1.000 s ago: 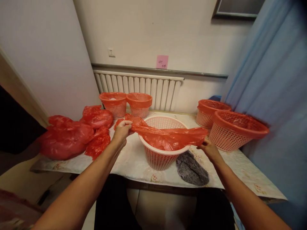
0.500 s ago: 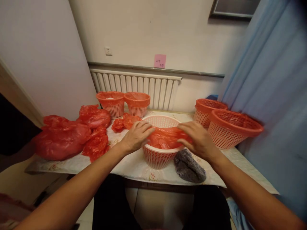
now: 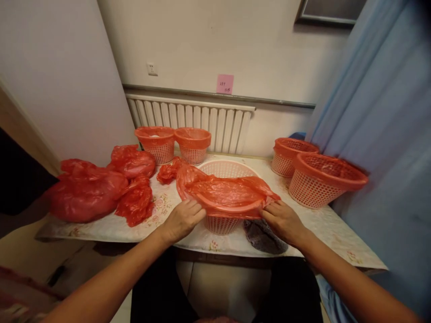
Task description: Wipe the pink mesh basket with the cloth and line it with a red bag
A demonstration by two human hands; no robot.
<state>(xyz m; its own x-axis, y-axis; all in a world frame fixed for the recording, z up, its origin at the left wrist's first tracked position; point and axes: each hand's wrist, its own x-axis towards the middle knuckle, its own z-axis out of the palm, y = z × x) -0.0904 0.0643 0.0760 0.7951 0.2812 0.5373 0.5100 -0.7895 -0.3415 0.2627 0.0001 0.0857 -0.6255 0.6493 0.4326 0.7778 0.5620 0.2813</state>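
A white perforated plastic basket (image 3: 220, 224) stands on the table in front of me. Over its near rim stretches a red plastic bag (image 3: 232, 190), folded outward, while the far rim is bare. My left hand (image 3: 186, 217) is closed on the bag's edge at the near left of the basket. At the near right, my right hand (image 3: 281, 218) pinches the other side of the bag. A dark grey cloth (image 3: 264, 237) lies beside the basket, partly under my right hand.
Two bag-lined baskets (image 3: 192, 146) stand by the radiator, and two more lined baskets (image 3: 313, 193) stand at the right by a blue curtain (image 3: 380, 134). Filled red bags (image 3: 87, 190) and a crumpled red bag (image 3: 135, 204) lie on the left. Dark clothing of someone shows at the left edge.
Both hands have come toward me and apart, drawing the red bag over the basket's near rim. Before, the bag lay mostly inside the basket.
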